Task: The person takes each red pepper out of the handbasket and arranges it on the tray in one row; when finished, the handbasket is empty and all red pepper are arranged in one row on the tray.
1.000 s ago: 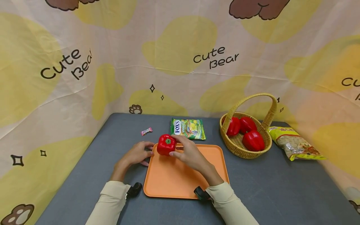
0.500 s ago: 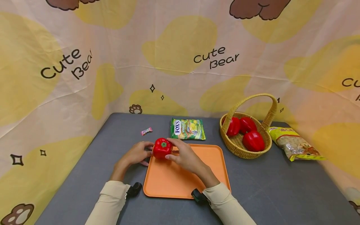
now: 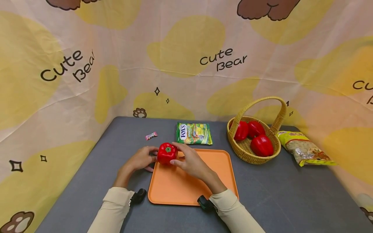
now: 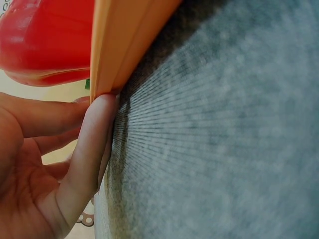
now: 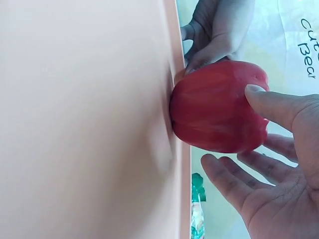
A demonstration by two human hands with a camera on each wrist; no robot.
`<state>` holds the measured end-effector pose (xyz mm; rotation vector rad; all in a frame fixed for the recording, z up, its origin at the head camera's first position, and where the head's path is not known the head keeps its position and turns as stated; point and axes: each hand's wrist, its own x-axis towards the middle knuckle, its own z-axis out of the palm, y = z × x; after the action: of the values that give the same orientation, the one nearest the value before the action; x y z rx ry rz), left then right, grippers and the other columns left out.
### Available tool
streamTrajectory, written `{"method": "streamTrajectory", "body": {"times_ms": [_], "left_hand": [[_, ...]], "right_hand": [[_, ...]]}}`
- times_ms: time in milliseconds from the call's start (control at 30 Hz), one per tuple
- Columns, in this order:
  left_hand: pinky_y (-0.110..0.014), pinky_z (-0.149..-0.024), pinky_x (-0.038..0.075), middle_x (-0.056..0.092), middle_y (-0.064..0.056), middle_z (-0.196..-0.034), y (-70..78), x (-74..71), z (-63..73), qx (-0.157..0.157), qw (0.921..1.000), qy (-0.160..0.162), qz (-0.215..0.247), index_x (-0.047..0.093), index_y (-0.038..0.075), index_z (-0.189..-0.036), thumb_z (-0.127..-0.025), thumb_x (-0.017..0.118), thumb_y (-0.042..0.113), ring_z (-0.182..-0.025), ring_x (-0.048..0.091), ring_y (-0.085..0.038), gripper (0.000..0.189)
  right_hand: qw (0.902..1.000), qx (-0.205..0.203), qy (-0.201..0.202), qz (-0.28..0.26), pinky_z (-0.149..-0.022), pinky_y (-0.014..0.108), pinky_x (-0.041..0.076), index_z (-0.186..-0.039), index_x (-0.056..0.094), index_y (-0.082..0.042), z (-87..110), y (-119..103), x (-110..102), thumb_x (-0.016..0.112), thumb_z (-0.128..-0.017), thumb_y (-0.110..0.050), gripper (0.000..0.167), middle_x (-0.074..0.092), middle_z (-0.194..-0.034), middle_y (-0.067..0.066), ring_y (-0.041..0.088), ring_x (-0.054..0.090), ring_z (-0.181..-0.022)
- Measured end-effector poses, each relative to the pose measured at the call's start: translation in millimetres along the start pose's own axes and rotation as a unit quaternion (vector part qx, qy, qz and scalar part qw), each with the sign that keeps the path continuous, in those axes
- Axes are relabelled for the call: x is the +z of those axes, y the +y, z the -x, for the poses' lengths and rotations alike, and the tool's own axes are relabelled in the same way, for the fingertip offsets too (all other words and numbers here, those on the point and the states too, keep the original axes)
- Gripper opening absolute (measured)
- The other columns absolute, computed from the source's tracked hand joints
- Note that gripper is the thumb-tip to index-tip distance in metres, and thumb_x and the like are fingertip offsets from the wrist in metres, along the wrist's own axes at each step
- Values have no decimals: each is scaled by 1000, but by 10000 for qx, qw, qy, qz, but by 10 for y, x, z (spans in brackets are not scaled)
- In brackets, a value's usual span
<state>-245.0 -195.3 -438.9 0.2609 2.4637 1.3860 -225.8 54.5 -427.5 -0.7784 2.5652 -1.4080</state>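
While close together, left hand [image 3: 141,159] in a pinch on the tray [image 3: 182,187], right hand [image 3: 190,161] half-curled around pepper [image 3: 166,156].

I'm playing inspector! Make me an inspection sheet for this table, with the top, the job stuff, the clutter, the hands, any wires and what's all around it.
Surface: gray table, with an orange tray on it.
Job's things: red pepper, at the tray's far left corner, stem showing.
Clutter: small pink candy and green Fox's bag beyond the tray; wicker basket to its right, holding three red peppers; yellow-green bag beside the basket.
Hands: left hand touches the tray's left edge, grip unclear; right hand has its thumb on the pepper.
Cables: nothing seen.
Surroundings: printed "Cute Bear" cloth behind the table and at both sides.
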Motion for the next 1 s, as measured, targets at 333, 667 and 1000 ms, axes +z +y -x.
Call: {"method": "streamTrajectory", "body": {"times_ms": [333,667,1000], "left_hand": [[-41,-64,67,63,-25,-127,5,4,1,20,10000,13,50,56,-10,-142,-100,61,1,-100,71,-27,44],[-43,-63,67,63,-25,-126,-30,4,-20,58,9998,-17,185,56,-10,-142,-99,60,-1,-98,71,-27,44],[-43,-63,67,62,-27,-127,-15,4,-19,54,9997,-46,217,53,-13,-144,-99,60,-1,-97,71,-26,47]], "right_hand": [[9995,-126,74,287,-107,52,57,-158,50,-12,37,-40,-143,77,-99,-29,67,51,-158,8,35,56,-138],[9952,-418,664,590,-102,56,58,-145,64,-12,125,-28,-482,79,-97,-20,51,63,-145,8,32,60,-131],[9914,-335,1132,561,-94,49,63,-141,69,-13,269,-31,-900,80,-96,-20,47,69,-138,9,33,68,-121]]}}
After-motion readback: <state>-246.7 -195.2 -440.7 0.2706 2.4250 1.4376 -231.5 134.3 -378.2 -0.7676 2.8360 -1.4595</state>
